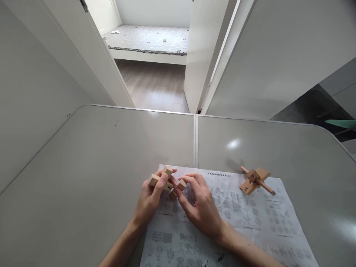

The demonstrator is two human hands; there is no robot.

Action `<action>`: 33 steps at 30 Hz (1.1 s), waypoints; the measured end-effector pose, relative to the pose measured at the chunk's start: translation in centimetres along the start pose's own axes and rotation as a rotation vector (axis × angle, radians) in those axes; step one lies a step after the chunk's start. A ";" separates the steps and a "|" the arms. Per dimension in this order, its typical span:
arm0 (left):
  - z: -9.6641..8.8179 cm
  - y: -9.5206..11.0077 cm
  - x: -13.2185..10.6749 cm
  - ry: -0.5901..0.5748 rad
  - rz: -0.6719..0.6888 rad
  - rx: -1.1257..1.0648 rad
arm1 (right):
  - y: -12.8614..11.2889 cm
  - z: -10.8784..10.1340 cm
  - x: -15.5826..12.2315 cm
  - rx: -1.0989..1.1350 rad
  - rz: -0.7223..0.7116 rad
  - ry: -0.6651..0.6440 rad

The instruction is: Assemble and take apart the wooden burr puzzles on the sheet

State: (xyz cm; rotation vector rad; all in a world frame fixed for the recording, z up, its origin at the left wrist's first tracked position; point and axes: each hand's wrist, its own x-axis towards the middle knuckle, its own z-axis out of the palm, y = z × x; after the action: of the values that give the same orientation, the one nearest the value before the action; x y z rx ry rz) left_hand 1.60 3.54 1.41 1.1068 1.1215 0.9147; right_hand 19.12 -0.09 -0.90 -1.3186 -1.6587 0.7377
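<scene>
My left hand (151, 196) is closed around light wooden puzzle pieces (167, 171); one of them bears a dark "3". They cross each other at angles, and my thumb presses on them from above. My right hand (198, 207) pinches a small wooden piece (182, 184) between thumb and fingers, right beside the left-hand pieces. Whether it touches or joins them, I cannot tell. Below the fingers another wooden end (172, 194) shows, partly hidden. Both hands are above a printed instruction sheet (236, 222) with rows of small grey diagrams.
To the right, a wooden puzzle assembly (257, 180) marked "2", with a rod through it, lies on the sheet's upper corner. The grey folding table (83, 178) has a metal seam (196, 141) down its middle. Beyond are an open door (207, 52) and a bed (147, 39).
</scene>
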 end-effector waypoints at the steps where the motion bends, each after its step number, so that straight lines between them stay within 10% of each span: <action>1: 0.0 0.1 0.0 -0.003 0.000 -0.002 | 0.1 0.0 0.0 -0.007 -0.001 0.006; 33: 0.0 1.0 -0.1 -0.111 0.189 0.229 | 0.3 -0.1 -0.3 0.074 -0.028 0.026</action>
State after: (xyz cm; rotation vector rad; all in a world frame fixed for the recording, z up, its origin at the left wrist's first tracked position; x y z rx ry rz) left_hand 1.60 3.66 2.36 1.4539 1.0611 0.8726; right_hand 19.37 -0.34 -1.20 -1.2455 -1.6107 0.7548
